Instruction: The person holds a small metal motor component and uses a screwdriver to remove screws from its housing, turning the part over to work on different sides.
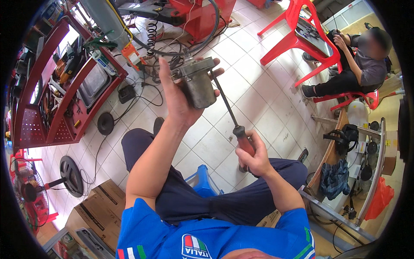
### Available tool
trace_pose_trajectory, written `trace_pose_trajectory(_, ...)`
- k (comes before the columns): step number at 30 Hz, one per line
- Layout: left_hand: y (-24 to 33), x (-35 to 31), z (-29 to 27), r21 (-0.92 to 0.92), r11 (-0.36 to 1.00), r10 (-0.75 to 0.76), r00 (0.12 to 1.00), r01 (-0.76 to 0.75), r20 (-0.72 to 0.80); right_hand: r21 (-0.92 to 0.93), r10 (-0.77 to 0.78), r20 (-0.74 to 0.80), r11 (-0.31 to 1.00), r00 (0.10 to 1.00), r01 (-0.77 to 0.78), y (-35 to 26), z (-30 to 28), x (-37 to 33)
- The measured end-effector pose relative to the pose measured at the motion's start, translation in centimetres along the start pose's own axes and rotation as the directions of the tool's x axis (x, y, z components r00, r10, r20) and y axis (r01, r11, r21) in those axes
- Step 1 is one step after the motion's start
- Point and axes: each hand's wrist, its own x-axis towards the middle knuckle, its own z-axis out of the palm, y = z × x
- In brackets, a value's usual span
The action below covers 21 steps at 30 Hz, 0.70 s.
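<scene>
My left hand (177, 93) is wrapped round a grey metal motor-like part (200, 88), a cylinder with a wider flanged top, raised in front of me. A screwdriver (245, 140) with a red and black handle is gripped in my right hand (257, 157). Its long dark shaft slants up to the left, and the tip meets the right edge of the flange. Whether it sits in a screw there is too small to tell. Under me, between my legs, part of a blue plastic stool (203, 181) shows.
A red tool cart (51, 129) with trays and tools stands at the left. Cables and a hose run over the tiled floor ahead. Cardboard boxes (101, 207) are at the lower left. Another person (366, 64) sits at the right behind red plastic chairs (297, 41); a cluttered shelf (345, 164) is nearer.
</scene>
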Motion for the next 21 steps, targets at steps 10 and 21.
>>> trace_pose_trajectory(10, 0.4, 0.5, -0.5, 0.010, 0.999, -0.040, 0.999, 0.040, -0.001, 0.241, 0.012, -0.055, 0.970, 0.998, 0.001, 0.5, 0.9, 1.2)
trace_pose_trajectory(21, 0.6, 0.7, -0.7, 0.002, 0.998, -0.068, 0.997, 0.068, 0.030, 0.173, -0.156, -0.107, 0.970, 0.982, 0.173, 0.6, 1.8, 1.0)
